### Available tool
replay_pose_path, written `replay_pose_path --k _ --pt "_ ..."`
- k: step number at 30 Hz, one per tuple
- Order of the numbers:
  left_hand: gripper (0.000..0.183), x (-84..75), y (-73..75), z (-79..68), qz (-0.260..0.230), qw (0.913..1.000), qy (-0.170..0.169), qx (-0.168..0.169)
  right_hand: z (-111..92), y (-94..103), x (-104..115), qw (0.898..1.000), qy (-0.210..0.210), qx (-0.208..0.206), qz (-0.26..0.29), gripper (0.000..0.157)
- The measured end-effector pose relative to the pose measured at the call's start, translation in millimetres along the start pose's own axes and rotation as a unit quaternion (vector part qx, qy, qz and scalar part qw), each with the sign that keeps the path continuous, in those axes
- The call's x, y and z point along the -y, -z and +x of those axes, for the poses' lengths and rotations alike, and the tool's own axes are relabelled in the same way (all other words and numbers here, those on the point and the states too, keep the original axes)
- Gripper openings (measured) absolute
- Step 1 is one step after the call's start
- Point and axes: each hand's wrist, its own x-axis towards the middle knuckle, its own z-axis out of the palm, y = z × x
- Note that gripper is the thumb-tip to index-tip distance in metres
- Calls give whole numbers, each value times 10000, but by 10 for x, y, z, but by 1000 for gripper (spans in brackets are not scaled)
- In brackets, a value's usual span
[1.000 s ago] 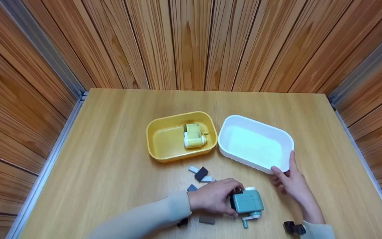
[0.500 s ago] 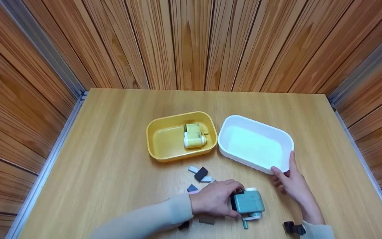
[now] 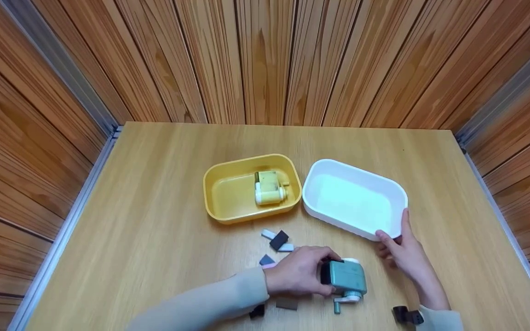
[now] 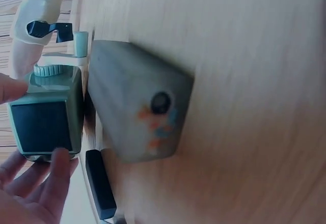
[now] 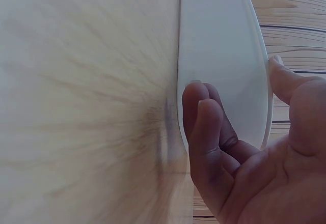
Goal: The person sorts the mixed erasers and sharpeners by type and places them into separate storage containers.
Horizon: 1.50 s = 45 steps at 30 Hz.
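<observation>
My left hand (image 3: 299, 271) grips a green hand-crank pencil sharpener (image 3: 348, 277) by its dark-fronted end, thumb on one side and fingers on the other. In the left wrist view the sharpener's dark square front (image 4: 42, 127) faces the camera, with its crank handle (image 4: 63, 58) above. At the near right corner of a white plastic bin (image 3: 354, 197), my right hand (image 3: 405, 255) holds the wall, thumb over the rim and fingers outside. The right wrist view shows curled fingers (image 5: 206, 132) against the bin's outer wall.
A yellow bin (image 3: 228, 197) holding a pale yellow crank sharpener (image 3: 269, 188) stands left of the white one. Several small erasers lie about the left hand, including a black one (image 3: 279, 241) and a grey one (image 3: 286, 303). A grey block (image 4: 137, 102) with printed marks sits close to the left wrist camera.
The left hand and the green sharpener have shifted slightly, and the sharpener has turned a little, its crank handle moving a bit left. The right hand and both bins stay put.
</observation>
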Motion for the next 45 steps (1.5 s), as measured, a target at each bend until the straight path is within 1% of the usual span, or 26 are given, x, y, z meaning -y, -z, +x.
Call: replay_pose_path --k 6,13,18,21,23,25,29,32,38,45 --pt "57 -2 22 3 -275 9995 -82 -104 -11 9 0 10000 -30 28 61 105" --pt "56 -40 106 -27 -398 9981 -297 -377 -8 16 -12 9999 -24 80 145 104" --pt "58 -78 218 -63 -526 9955 -472 -631 -6 17 -22 9999 15 66 146 103" --pt "59 -100 294 -96 -434 9935 -572 -885 -11 16 -16 9999 44 41 122 103" --pt "59 -113 345 -120 -451 9919 -575 -1036 -19 17 -12 9999 54 43 99 104" --pt "59 -127 404 -150 -565 9906 -502 -1140 -22 22 -7 9999 61 47 99 104" --pt "61 -140 534 -216 -970 9858 -380 -1318 -19 29 4 9998 103 73 154 103" --pt "60 -137 627 -260 -964 9823 -390 -1556 -17 34 8 9997 105 104 168 102" --pt "57 -104 796 -338 -787 9743 -431 -2067 -17 31 9 9999 53 102 102 103" --pt "56 -34 985 -428 -961 9624 -478 -2494 -7 16 9 9998 1 64 187 102"
